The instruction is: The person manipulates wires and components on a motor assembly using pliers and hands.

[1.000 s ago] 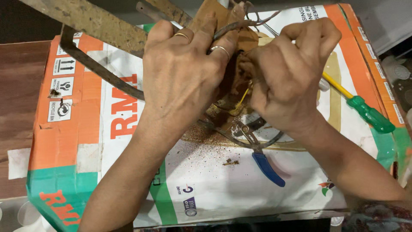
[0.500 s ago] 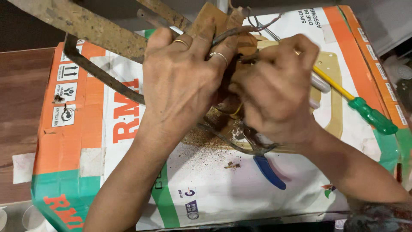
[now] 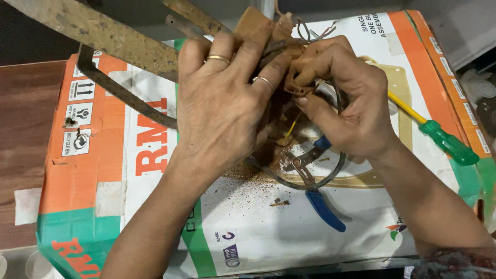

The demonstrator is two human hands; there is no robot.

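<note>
The rusty brown part [image 3: 261,32] with its bundle of wires [image 3: 310,32] sits at the top middle of the view, over a printed cardboard box [image 3: 155,155], and both our hands are on it. Going from the left, we see the dark wooden table [image 3: 23,129] beside the box, then a long rusted metal bar [image 3: 93,32] crossing the upper left corner and a dark curved metal strip [image 3: 121,95] running down under our left hand. Our left hand [image 3: 227,108], two rings on its fingers, lies palm down over the part; its grip is wrapped closed around the part's near side. Just to the right, our right hand [image 3: 343,101] has its grip pinched tight on the brown piece and wires, fingertips curled in against the left hand's. Below the two hands lie pliers with blue handles [image 3: 318,201] on the box, amid a scatter of rust crumbs [image 3: 248,181] and inside a thin dark wire loop [image 3: 330,173]. Further right, a screwdriver with a yellow shaft and green handle [image 3: 449,144] rests on the box, pointing toward our right hand.
</note>
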